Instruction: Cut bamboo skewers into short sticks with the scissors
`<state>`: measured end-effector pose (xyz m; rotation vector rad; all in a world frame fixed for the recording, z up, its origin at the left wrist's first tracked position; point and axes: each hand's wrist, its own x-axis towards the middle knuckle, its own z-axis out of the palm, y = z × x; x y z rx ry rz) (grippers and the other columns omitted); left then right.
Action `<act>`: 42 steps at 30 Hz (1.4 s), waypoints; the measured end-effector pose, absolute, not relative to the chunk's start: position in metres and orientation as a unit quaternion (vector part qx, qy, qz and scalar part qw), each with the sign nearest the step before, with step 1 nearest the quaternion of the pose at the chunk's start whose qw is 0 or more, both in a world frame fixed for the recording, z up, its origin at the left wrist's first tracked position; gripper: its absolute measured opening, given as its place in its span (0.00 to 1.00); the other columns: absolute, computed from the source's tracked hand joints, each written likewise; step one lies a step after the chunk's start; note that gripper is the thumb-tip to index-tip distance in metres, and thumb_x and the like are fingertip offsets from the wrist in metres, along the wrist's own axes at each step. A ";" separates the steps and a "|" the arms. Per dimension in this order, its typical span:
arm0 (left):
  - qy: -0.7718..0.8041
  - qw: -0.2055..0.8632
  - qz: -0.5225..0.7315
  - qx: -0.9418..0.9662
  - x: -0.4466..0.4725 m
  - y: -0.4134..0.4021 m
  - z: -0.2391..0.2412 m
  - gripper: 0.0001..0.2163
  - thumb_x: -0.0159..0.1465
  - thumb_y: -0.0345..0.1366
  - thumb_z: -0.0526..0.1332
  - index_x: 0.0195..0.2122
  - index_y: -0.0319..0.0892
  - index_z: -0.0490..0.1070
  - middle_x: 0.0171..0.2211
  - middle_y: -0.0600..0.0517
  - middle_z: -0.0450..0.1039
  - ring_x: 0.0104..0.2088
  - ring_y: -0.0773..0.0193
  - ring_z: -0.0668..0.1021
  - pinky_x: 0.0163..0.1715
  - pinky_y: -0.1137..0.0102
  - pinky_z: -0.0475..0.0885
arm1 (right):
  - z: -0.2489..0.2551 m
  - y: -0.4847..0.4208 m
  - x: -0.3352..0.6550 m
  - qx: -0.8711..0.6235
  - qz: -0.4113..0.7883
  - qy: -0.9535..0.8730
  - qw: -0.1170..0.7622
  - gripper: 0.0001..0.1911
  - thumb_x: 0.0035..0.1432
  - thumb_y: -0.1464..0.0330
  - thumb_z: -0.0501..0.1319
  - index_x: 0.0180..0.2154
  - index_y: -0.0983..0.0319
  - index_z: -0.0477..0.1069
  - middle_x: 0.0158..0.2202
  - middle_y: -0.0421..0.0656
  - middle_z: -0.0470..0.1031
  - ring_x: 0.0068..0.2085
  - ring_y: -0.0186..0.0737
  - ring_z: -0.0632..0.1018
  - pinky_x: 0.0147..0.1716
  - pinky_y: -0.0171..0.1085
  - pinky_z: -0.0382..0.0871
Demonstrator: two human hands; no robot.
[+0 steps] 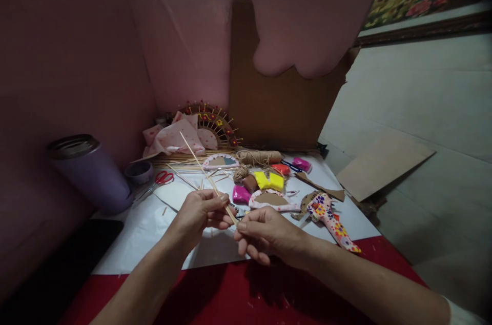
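Note:
Between both hands I hold thin wooden sticks [195, 157], slanting from lower right to upper left over the table. My left hand [203, 209] pinches them partway along. At their lower end, my right hand [265, 232] grips them between thumb and fingers. How many sticks there are I cannot tell. Just behind the hands lie a padded half-oval piece [271, 199] with a cardboard middle and a pink packet [241, 194]. Yellow packets [269, 180] sit a little farther back. To the right rests a floral fabric piece [330, 217] on cardboard.
A purple tumbler [92, 174], small cup [139, 172] and red-handled scissors [163, 178] stand or lie at left. Twine [259, 157], more sticks and a decorated fan-shaped piece [215, 122] are at the back. A cardboard panel [277, 109] rises behind; white paper [130, 248] covers the red table [215, 294].

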<state>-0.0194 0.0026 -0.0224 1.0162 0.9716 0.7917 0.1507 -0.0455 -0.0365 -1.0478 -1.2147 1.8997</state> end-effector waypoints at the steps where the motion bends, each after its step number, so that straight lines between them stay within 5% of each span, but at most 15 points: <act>1: 0.433 0.691 0.354 0.458 -0.020 0.002 -0.023 0.10 0.51 0.37 0.66 0.23 0.34 0.70 0.23 0.46 0.77 0.19 0.69 0.75 0.20 0.75 0.70 | -0.036 -0.045 0.151 -0.401 0.717 -0.470 0.322 0.18 0.49 0.57 0.63 0.27 0.68 0.70 0.21 0.42 0.74 0.15 0.24 0.67 0.10 0.24 0.58; 18: 0.346 0.670 0.463 0.466 -0.007 -0.013 -0.022 0.12 0.59 0.41 0.60 0.34 0.35 0.71 0.25 0.46 0.77 0.24 0.68 0.74 0.25 0.75 0.65 | -0.066 -0.068 0.118 -0.475 0.582 -0.505 0.425 0.23 0.50 0.49 0.58 0.24 0.64 0.64 0.17 0.36 0.68 0.12 0.24 0.61 0.11 0.25 0.54; 22: 0.304 0.697 0.465 0.453 -0.004 -0.016 -0.023 0.11 0.59 0.42 0.60 0.29 0.38 0.68 0.18 0.53 0.71 0.20 0.69 0.73 0.22 0.76 0.65 | -0.071 -0.065 0.110 -0.484 0.567 -0.506 0.434 0.24 0.50 0.48 0.57 0.24 0.63 0.63 0.15 0.34 0.64 0.12 0.24 0.60 0.11 0.26 0.53; 26: 0.277 0.740 0.462 0.403 -0.006 -0.015 -0.022 0.12 0.55 0.43 0.63 0.25 0.40 0.64 0.11 0.60 0.60 0.13 0.68 0.69 0.13 0.76 0.62 | -0.057 -0.059 0.121 -0.487 0.504 -0.597 0.391 0.18 0.58 0.57 0.53 0.25 0.64 0.66 0.17 0.36 0.65 0.18 0.29 0.65 0.17 0.29 0.57; 32: 0.310 0.729 0.481 0.375 -0.011 -0.011 -0.020 0.09 0.57 0.37 0.62 0.25 0.39 0.64 0.14 0.57 0.66 0.18 0.65 0.75 0.20 0.73 0.70 | -0.015 -0.055 0.175 -0.545 0.142 -0.790 0.243 0.09 0.59 0.70 0.54 0.26 0.63 0.67 0.30 0.42 0.70 0.35 0.38 0.70 0.36 0.36 0.62; 34: 0.340 0.729 0.472 0.361 -0.011 -0.011 -0.020 0.07 0.58 0.35 0.61 0.27 0.40 0.64 0.17 0.54 0.70 0.24 0.61 0.78 0.25 0.69 0.73 | -0.016 -0.060 0.183 -0.558 0.122 -0.809 0.140 0.02 0.54 0.70 0.59 0.31 0.63 0.67 0.36 0.46 0.71 0.38 0.42 0.71 0.38 0.38 0.62; 36: 0.357 0.730 0.462 0.354 -0.010 -0.010 -0.020 0.06 0.59 0.34 0.59 0.27 0.39 0.64 0.19 0.52 0.72 0.28 0.58 0.80 0.28 0.67 0.74 | -0.025 -0.066 0.184 -0.573 0.127 -0.807 0.063 0.07 0.51 0.72 0.60 0.35 0.63 0.66 0.39 0.49 0.70 0.39 0.45 0.71 0.38 0.40 0.63; 42: 0.338 0.728 0.464 0.375 -0.010 -0.008 -0.025 0.09 0.57 0.36 0.61 0.24 0.38 0.65 0.18 0.55 0.68 0.16 0.72 0.70 0.18 0.76 0.66 | -0.040 -0.061 0.180 -0.554 0.203 -0.798 0.119 0.18 0.44 0.80 0.53 0.40 0.62 0.61 0.37 0.46 0.69 0.37 0.40 0.69 0.35 0.36 0.62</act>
